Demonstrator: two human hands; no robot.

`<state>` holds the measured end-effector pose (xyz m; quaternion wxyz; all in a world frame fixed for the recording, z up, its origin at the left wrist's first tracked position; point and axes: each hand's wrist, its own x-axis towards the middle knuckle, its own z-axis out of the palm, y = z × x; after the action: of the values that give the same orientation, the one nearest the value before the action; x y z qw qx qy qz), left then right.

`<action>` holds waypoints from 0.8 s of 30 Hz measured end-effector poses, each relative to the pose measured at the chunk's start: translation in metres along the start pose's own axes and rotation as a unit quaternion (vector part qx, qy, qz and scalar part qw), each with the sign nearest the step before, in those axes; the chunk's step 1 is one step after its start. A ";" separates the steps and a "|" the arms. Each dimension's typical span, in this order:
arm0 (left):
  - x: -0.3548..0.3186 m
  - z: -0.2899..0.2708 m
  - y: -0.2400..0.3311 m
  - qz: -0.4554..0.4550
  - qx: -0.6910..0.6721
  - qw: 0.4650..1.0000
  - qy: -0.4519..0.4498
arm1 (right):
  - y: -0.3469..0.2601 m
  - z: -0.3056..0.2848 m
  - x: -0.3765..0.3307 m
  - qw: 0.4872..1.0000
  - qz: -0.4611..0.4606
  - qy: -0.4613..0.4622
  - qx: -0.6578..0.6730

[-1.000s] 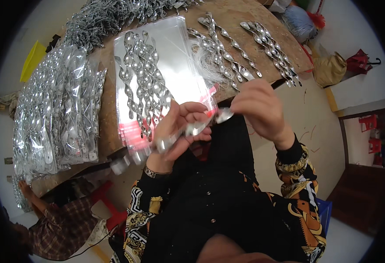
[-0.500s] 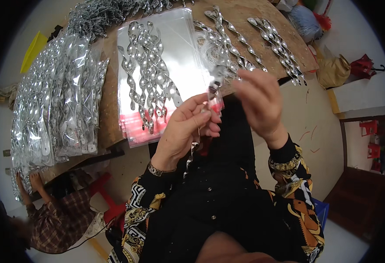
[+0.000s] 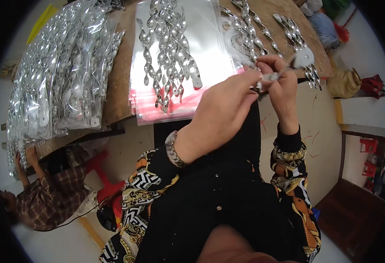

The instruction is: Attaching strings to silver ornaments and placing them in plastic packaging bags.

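Observation:
A shiny twisted silver strip point(image 3: 304, 58) is held up over the table's near edge, its rounded flat end blurred. My left hand point(image 3: 221, 111) reaches across to the right and pinches it with thumb and fingers. Close against those fingertips, my right hand point(image 3: 283, 90) is closed round the same strip. On a stack of clear plastic bags point(image 3: 205, 39) with pink-red edges lies a bunch of loose twisted silver strips point(image 3: 166, 57), left of my hands. Behind my right hand rest more twisted strips point(image 3: 249, 26) and a tangle of thin white strings point(image 3: 236, 44).
Many bagged silver strips point(image 3: 65, 65) are heaped on the left of the brown table point(image 3: 120, 79). A co-worker in a plaid shirt point(image 3: 52, 197) has hands at that heap's near end. Red stools point(image 3: 100, 175), a tan sack point(image 3: 346, 83) and a dark red umbrella point(image 3: 374, 87) stand around.
My left hand has moved right to meet my right hand, which has closed on the strip after being raised and blurred beside it. The view has shifted, so the table sits higher.

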<state>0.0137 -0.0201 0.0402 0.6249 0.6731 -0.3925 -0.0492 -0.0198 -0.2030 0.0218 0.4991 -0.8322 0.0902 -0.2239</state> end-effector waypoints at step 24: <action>-0.002 0.012 -0.015 0.131 0.341 0.930 0.022 | 0.031 0.026 0.041 0.946 -0.194 0.029 -0.259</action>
<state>0.0126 -0.0302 0.0233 0.3667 0.7892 -0.4567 0.1847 0.0306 -0.2125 -0.0047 0.2100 -0.9275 -0.0039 -0.3091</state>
